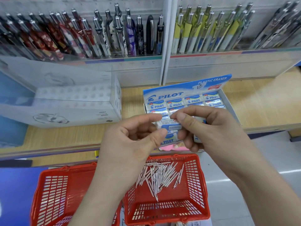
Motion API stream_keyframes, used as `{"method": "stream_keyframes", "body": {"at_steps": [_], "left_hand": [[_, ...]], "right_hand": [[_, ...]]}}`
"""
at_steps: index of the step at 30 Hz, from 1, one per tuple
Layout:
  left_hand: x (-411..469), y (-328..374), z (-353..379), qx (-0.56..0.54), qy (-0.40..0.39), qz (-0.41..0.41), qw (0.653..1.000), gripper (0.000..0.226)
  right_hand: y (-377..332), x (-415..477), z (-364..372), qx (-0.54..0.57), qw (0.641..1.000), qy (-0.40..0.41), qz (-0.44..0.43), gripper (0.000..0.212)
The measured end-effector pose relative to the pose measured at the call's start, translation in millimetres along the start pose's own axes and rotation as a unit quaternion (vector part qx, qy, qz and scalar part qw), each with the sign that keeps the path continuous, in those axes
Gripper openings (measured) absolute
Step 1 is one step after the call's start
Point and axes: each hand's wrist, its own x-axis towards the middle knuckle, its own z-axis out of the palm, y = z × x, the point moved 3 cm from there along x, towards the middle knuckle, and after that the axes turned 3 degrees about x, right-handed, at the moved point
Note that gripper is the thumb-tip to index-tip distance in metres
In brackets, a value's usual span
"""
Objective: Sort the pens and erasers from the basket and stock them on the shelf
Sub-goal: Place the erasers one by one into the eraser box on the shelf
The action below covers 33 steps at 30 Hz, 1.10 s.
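Pinches one eraser (169, 126) at mid-frame between thumb and forefinger of the left hand (130, 144). Clasps a small stack (167, 141) beneath it in the curled right hand (210, 128), just before the display box (228, 100). Risks spilling that stack into the basket (196, 176) among the pens (159, 175) through a loosened clasp.

Left hand (130, 141): palm turned toward my right, thumb and forefinger curled in, pinching the left end of a small eraser (169, 126).
Right hand (211, 128): back facing up, thumb pressed on top of the same eraser, my other fingers (185, 137) curled under it.
Between the hands: my two thumbs lie close together, not touching.
Forearms: both bare, the left rising from the bottom edge, the right coming in from the lower right.
Wrists: roughly straight, the hands level with each other.
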Motion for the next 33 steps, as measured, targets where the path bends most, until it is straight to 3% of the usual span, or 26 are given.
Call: {"method": "stream_keyframes", "body": {"at_steps": [4, 9, 18, 28, 33], "left_hand": [[-1.0, -5.1, -0.7, 0.026, 0.029, -0.017, 0.999, 0.022], [1.1, -11.3, -0.8, 0.146, 0.061, 0.014, 0.987, 0.024], [6.8, -22.9, -3.0, 0.161, 0.095, 0.02, 0.982, 0.01], [7.1, -22.1, -1.2, 0.208, 0.084, 0.076, 0.972, 0.027], [8.4, -20.0, -1.6, 0.252, 0.089, 0.097, 0.959, 0.034]], "right_hand": [[-1.8, -1.4, -1.2, -0.096, 0.995, -0.017, -0.036, 0.022], [0.9, 3.8, -2.2, -0.241, 0.968, 0.018, -0.072, 0.009], [-0.6, 10.5, 0.8, -0.319, 0.946, 0.045, -0.023, 0.012], [-2.6, 10.9, 9.3, -0.355, 0.929, 0.096, -0.032, 0.02], [-3.6, 10.1, 15.6, -0.42, 0.9, 0.105, -0.058, 0.024]]}}
